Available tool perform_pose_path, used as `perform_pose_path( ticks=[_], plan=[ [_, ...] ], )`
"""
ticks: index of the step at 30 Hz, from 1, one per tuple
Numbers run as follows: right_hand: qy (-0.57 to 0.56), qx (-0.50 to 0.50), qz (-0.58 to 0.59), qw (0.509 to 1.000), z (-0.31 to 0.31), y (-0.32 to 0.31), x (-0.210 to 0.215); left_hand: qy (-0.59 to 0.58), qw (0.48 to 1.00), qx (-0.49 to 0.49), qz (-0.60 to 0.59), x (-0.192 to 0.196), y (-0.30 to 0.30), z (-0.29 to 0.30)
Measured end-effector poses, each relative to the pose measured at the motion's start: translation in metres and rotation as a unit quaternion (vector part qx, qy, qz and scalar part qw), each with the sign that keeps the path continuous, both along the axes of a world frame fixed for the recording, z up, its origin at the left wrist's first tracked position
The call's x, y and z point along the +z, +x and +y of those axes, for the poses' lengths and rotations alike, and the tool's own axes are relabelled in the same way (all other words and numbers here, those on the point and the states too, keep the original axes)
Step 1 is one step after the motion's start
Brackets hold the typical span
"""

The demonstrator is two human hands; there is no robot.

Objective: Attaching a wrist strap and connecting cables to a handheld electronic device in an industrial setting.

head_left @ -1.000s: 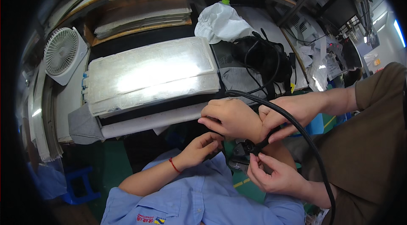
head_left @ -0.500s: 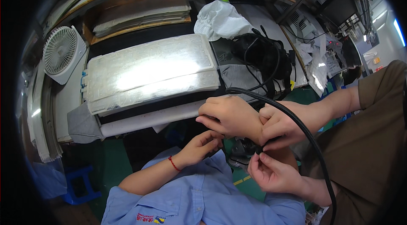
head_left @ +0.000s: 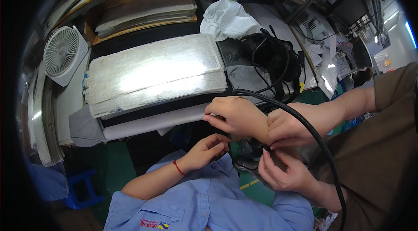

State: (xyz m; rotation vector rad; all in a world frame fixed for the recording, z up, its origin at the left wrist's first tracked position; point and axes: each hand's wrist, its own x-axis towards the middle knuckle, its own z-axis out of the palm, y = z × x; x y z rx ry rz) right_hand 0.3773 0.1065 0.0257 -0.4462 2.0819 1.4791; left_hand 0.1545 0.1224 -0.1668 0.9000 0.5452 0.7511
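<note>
My left hand (head_left: 203,151), with a red cord bracelet (head_left: 179,167) at its wrist, is held in front of my blue shirt, fingers loosely curled and the thumb apart. I see nothing held in it, though its underside is hidden. Above it my right hand (head_left: 237,117) reaches out palm down near the bench edge, relaxed, thumb apart from the fingers. A co-worker's upper hand (head_left: 296,123) pinches at my right wrist. Just below, the co-worker's lower hand (head_left: 285,173) touches a small black piece (head_left: 266,147) there, too covered to name.
A thick black cable (head_left: 311,133) arches over the co-worker's arm. On the bench lie clear plastic trays (head_left: 156,70), a white cloth cap (head_left: 228,18), and a black bundle with cords (head_left: 265,55). A white fan (head_left: 63,52) stands left. A blue stool (head_left: 82,189) is below.
The co-worker's lower hand has shifted slightly and loosened its pinch, with its fingers now stretched up toward my right wrist. My own hands have hardly moved.
</note>
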Motion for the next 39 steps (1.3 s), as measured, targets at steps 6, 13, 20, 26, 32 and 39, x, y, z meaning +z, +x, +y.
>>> perform_pose_path(
  ticks=[6, 13, 20, 26, 32, 39],
  plan=[
    [-0.02, -0.043, 0.033, 0.998, 0.006, 0.001, -0.006, 0.004, 1.0, 0.004, 0.01, -0.004, -0.001, 0.002],
    [0.007, 0.01, -0.016, 1.0, 0.008, -0.005, -0.004, -0.004, 1.0, -0.006, -0.001, -0.007, -0.001, 0.004],
    [0.031, 0.073, -0.059, 0.995, 0.014, -0.01, -0.007, -0.007, 1.0, 0.002, 0.003, -0.007, -0.002, 0.003],
    [0.036, -0.021, -0.045, 0.998, -0.006, -0.002, -0.029, -0.005, 1.0, -0.001, 0.002, -0.005, -0.003, 0.002],
    [-0.029, -0.204, 0.047, 0.977, -0.016, -0.003, -0.025, -0.008, 1.0, -0.002, 0.002, -0.007, 0.0, 0.003],
    [0.129, -0.057, -0.092, 0.986, -0.014, -0.014, -0.024, -0.007, 1.0, -0.002, 0.006, -0.006, 0.0, 0.003]
  ],
)
